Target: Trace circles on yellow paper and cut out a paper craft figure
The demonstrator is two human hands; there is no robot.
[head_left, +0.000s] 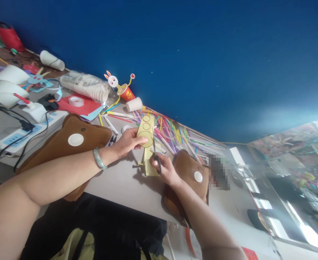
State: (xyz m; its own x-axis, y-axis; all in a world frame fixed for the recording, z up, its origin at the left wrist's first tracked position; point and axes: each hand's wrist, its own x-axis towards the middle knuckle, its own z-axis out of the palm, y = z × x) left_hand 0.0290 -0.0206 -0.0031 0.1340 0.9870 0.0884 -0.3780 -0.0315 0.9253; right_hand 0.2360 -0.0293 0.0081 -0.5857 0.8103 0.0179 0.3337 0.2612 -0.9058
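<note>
My left hand [130, 142] pinches a strip of yellow paper [147, 126] between thumb and fingers. Several circles are drawn on the strip, two small ones at the far end and a larger one by my thumb. In my right hand [165, 169] is a pair of scissors [156, 155], its dark handles round my fingers and its blades along the strip's right edge. Whether the blades are parted is hard to see. Below the strip, another piece of yellow paper [149, 168] lies on the white table [115, 184].
Brown cushions lie under my left forearm [64, 144] and beside my right wrist [184, 166]. Colourful pipe cleaners or sticks [169, 133] are heaped behind. Stacked paper cups [88, 88], an orange cup [126, 93], a tape roll [76, 101] and a power strip [20, 135] stand left. A blue wall [188, 65] rises behind.
</note>
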